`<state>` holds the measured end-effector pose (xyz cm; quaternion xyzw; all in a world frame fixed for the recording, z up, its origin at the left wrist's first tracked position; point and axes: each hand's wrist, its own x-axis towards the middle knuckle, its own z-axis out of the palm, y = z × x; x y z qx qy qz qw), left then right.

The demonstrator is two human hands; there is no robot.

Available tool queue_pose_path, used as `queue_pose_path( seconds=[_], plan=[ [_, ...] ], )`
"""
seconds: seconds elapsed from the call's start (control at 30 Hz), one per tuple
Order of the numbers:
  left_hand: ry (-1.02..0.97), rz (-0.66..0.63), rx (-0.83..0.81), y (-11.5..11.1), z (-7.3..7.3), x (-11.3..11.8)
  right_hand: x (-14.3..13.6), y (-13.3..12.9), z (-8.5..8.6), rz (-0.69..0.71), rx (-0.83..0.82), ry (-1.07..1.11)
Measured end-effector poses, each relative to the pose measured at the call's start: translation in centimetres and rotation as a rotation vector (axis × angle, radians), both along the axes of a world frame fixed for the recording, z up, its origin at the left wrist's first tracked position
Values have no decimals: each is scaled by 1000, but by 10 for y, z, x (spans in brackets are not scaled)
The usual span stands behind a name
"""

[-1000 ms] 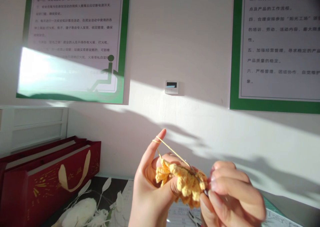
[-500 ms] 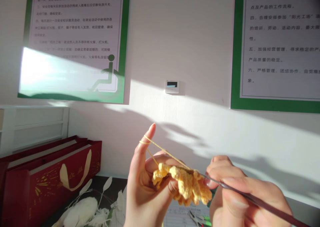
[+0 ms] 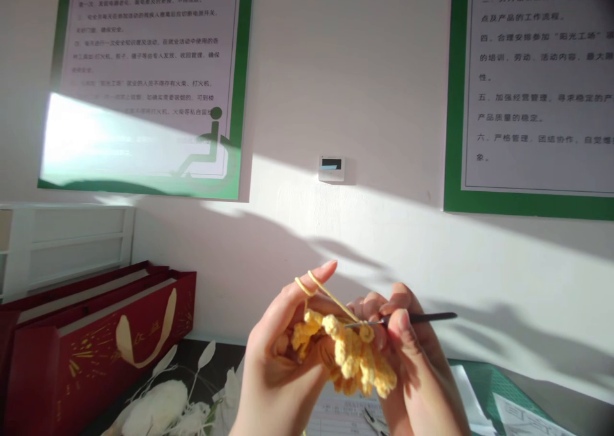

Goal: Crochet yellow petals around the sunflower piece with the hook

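My left hand [image 3: 288, 334] is closed on a ruffled yellow crochet piece [image 3: 355, 353], pinching its left part. Yellow yarn [image 3: 330, 293] loops round my raised left index finger and runs down taut to the top edge of the piece. In my right hand [image 3: 407, 340] is a crochet hook [image 3: 432, 318], held between thumb and fingers. The hook's thin metal shaft lies along the upper edge of the crochet piece, at the stitches, and its dark handle points right. The hook's very tip is too small to make out.
Red gift bags [image 3: 119, 340] stand at left beside a white rack [image 3: 71, 244]. White yarn or dried-flower material [image 3: 158, 404] lies on the dark table. Below my hands are a printed sheet [image 3: 336, 417] and pliers [image 3: 375, 421]. A green cutting mat [image 3: 503, 385] with papers lies at right.
My right hand has moved left and turned, so the hook now lies nearly level instead of slanting toward the lower right. My left index finger has bent down to the right.
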<state>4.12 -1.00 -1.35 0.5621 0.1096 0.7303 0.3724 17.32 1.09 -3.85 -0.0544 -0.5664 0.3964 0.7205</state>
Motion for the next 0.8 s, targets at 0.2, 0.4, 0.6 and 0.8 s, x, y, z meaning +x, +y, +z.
queue_pose_path(
  seconds=[0.2, 0.4, 0.6, 0.8],
  plan=[
    [-25, -367, -74, -3, 4, -6, -5, 6, -1, -69, 176, -18],
    [-43, -444, -150, -5, 8, -12, -10, 1, 0, -361, 342, -12],
    [-10, -278, -249, -1, 11, -8, -14, 2, 3, -676, 597, -169],
    [-27, -333, -246, 1, 11, -10, -20, 2, 3, -639, 533, -95]
  ],
)
